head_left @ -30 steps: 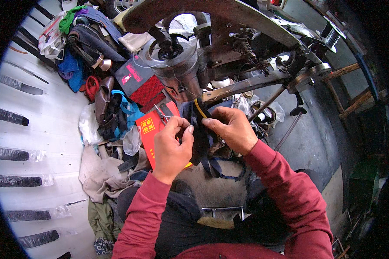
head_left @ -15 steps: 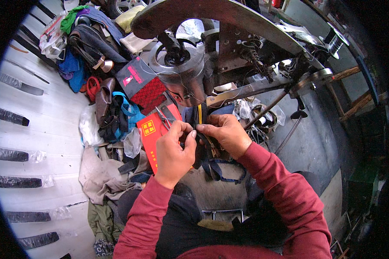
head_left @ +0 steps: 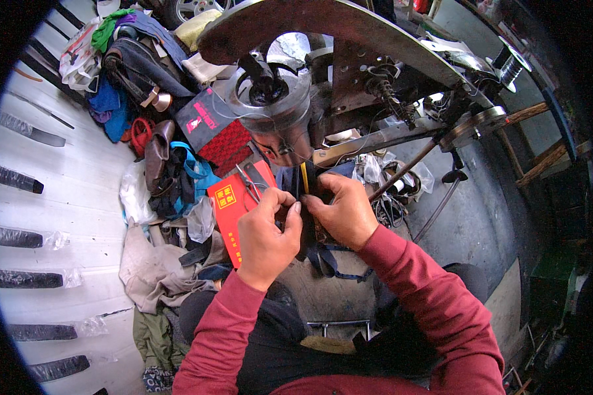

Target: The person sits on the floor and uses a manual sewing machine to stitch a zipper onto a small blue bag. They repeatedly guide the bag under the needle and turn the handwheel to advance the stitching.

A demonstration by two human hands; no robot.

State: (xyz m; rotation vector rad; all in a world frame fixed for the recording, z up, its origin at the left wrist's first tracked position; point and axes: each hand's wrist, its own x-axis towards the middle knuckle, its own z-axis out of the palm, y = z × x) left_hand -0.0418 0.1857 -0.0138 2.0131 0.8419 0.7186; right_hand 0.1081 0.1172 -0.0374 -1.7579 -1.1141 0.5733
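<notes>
In the middle, my left hand [head_left: 270, 232] and my right hand [head_left: 342, 210] face each other below the head of a sewing machine [head_left: 273, 108]. Between them hangs a dark zipper [head_left: 304, 178] with a yellow line along it, reaching up under the machine's round metal head. My left thumb and forefinger are closed in a pinch at its left edge. On the other side, my right thumb and bent fingers grip the same dark piece. Its lower part is mostly hidden by my hands, and a dark blue strap [head_left: 339, 271] hangs below.
Scissors [head_left: 247, 183] lie on a red box [head_left: 225, 214] left of my hands. Beyond are a dark red patterned box [head_left: 221, 138], bags and heaped cloth [head_left: 161, 270]. The machine's curved arm [head_left: 375, 33] spans overhead, and a thread spool [head_left: 510, 66] sits far right.
Both hands stay at the zipper with small finger shifts. My right hand has moved slightly left and down, and its thumb is more bent.
</notes>
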